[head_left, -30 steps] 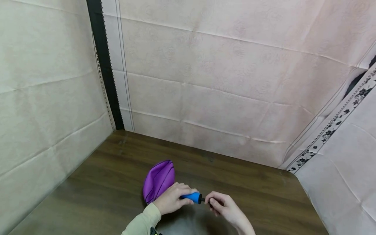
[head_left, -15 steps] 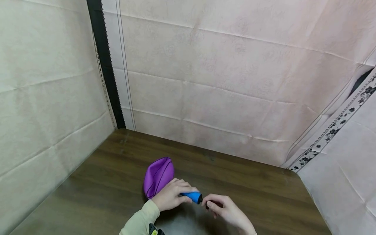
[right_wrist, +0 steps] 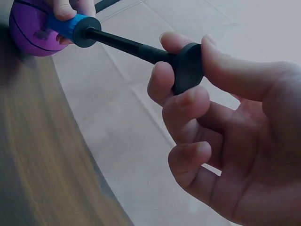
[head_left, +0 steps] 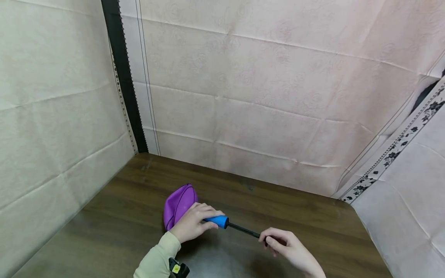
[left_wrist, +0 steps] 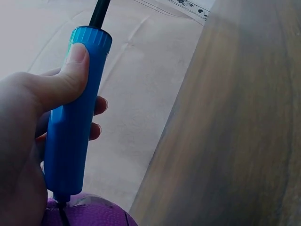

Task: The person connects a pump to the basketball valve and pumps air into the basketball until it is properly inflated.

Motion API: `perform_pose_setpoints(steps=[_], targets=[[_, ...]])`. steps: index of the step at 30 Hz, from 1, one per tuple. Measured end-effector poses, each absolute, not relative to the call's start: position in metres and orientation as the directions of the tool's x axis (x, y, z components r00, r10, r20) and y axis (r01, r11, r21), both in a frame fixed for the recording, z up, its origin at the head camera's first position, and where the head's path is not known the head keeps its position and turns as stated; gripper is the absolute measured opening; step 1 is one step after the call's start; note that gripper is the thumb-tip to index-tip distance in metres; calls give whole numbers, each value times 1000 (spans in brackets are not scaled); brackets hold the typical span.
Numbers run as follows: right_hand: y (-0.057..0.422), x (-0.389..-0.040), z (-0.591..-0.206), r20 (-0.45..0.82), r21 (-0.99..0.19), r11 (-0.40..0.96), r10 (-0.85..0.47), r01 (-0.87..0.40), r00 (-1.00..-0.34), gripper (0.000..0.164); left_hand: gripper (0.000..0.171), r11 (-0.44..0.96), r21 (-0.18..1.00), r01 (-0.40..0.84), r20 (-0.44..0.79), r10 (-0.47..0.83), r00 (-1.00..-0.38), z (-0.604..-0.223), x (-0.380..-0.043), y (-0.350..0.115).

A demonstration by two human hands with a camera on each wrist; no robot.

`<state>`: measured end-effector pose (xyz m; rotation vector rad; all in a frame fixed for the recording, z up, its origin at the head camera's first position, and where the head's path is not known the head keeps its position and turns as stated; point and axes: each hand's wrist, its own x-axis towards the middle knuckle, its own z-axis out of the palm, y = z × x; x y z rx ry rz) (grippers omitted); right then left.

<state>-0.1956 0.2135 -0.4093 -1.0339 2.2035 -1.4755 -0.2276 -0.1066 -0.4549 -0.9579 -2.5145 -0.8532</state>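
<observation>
My left hand [head_left: 194,223] grips the blue barrel of a hand pump [left_wrist: 75,117], thumb along its side near the black-capped end. The barrel's other end meets a purple ball [head_left: 179,206], which has black seams and looks partly caved in. Out of the barrel runs a long black rod [right_wrist: 122,43], drawn well out. At its far end, my right hand [head_left: 286,245] pinches the round black handle [right_wrist: 189,68] between thumb and fingers. In the left wrist view the ball [left_wrist: 94,214] shows just below the pump's narrow tip.
Hands and ball are over a brown wood-grain table [head_left: 139,185]. Pale creased cloth [head_left: 243,96] hangs along the back and both sides, with a black strip [head_left: 123,77] at the left corner and a flowered border [head_left: 393,154] at the right. A black device [head_left: 179,268] sits on the left wrist.
The right hand first moved in towards the barrel, then pulled the handle away to the right, so a long stretch of rod now shows. The left hand, pump and ball shifted slightly left.
</observation>
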Motion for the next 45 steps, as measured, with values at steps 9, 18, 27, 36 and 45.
perform_pose_setpoints(steps=[9, 18, 27, 36, 45], targets=[[212, -194, -410, 145, -875, 240, -696, -419, -703, 18, 35, 595, 399, 697, 495, 500, -710, -455, -228, -107], [213, -192, -406, 89, -897, 247, -710, -365, -699, 20, 38, 592, 422, 687, 474, 502, -724, -457, -228, -107], [188, -196, -414, 53, -903, 288, -663, -320, -747, 21, 35, 620, 413, 667, 451, 497, -741, -458, -226, -103], [154, -197, -427, 5, -927, 290, -625, -238, -780, 32, 32, 452, 462, 763, 500, 578, -645, -471, -223, -77], [171, -201, -423, 6, -942, 247, -664, -227, -748, 30, 36, 475, 376, 795, 578, 550, -602, -468, -226, -89]])
